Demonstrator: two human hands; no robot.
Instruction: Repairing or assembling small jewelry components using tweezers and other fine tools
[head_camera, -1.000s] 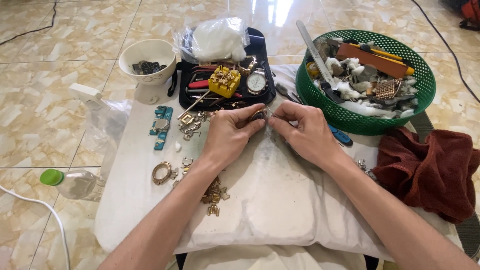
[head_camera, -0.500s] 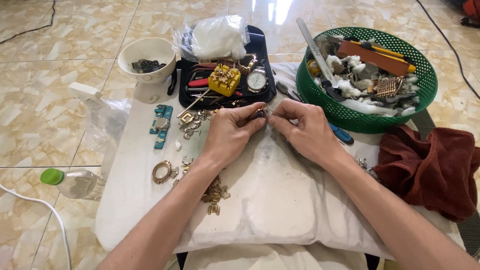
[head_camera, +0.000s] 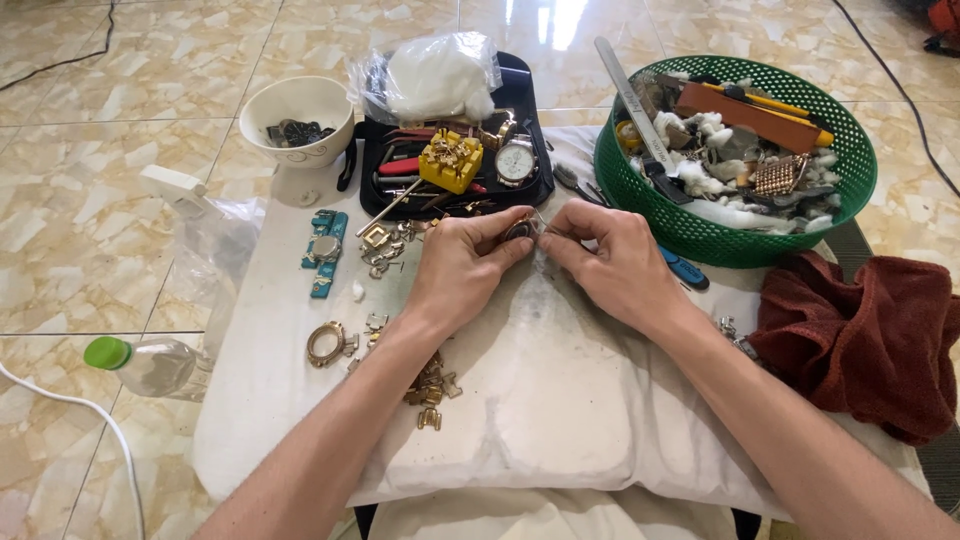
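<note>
We see the left hand (head_camera: 462, 268) and the right hand (head_camera: 612, 262) brought together near the far middle of the white cushion (head_camera: 520, 420), fingertips pinched on one small dark metal piece (head_camera: 519, 231); the right also pinches a thin metal pin (head_camera: 541, 219) at that piece; both hands are clamped, not loose.

The cushion is soft, cloth-covered, greyed with grime under the hands; gold-coloured bracelet links (head_camera: 430, 385) lie scattered beside the left forearm, a round gold watch case (head_camera: 325, 343) near the left edge, and a blue ridged holder (head_camera: 324, 250) further up that edge.

At the far edge a black tray (head_camera: 368, 185) holds a yellow block tool (head_camera: 451, 161), a white-faced wristwatch (head_camera: 516, 161) and a crumpled clear plastic bag (head_camera: 430, 75); a white bowl (head_camera: 298, 105) with dark parts stands left of it; a green perforated plastic basket (head_camera: 720, 235) packed with tools and wadding sits at the far right corner; a dark red towel (head_camera: 860, 335) is bunched on the right edge.

Below all this we see glossy beige marbled floor tiles (head_camera: 90, 200), and a clear bottle with a green cap (head_camera: 150, 362) lying left.
</note>
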